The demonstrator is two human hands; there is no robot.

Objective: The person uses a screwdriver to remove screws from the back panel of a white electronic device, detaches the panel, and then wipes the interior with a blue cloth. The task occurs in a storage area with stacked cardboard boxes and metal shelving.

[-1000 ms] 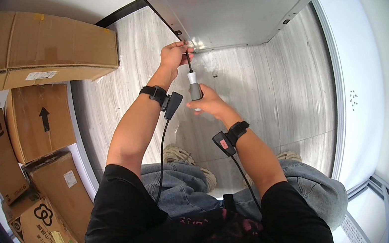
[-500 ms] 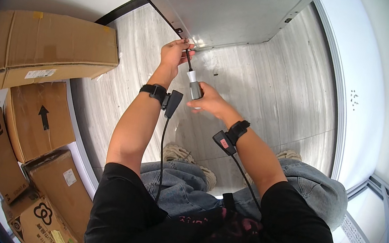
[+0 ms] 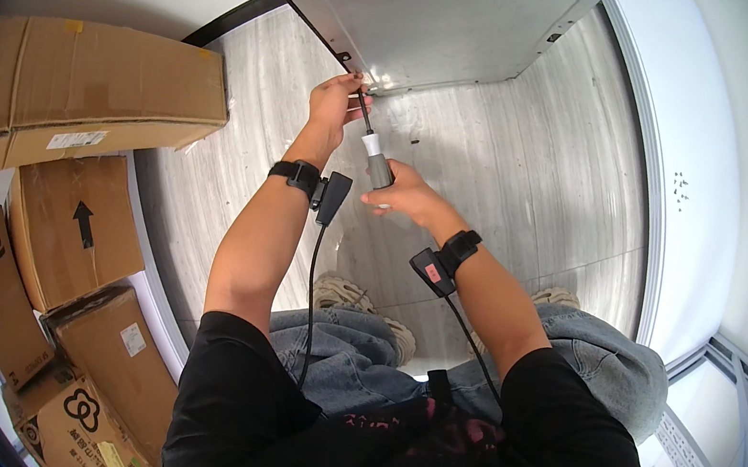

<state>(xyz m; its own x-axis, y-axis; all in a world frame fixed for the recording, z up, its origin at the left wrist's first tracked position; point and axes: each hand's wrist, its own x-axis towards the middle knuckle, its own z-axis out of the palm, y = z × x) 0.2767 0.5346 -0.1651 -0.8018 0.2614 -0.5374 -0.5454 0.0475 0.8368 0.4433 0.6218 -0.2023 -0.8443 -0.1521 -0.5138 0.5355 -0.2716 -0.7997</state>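
Note:
My right hand [image 3: 402, 193] grips the grey and white handle of a screwdriver [image 3: 372, 155], which points up and away toward the lower edge of a grey metal panel [image 3: 427, 9]. My left hand [image 3: 334, 102] pinches the thin dark shaft near its tip, right at the panel's edge. Both wrists carry black bands with small devices and cables running down to my body. I am crouched, with jeans and pale shoes [image 3: 341, 294] below my arms.
Several cardboard boxes [image 3: 74, 102] are stacked at the left, one large box on top. The pale wood-grain floor [image 3: 520, 159] lies ahead, and a white wall with a metal frame [image 3: 722, 363] stands at the right.
Both hands stay at the panel's edge; the screwdriver keeps nearly the same position, with only slight shifts of the fingers.

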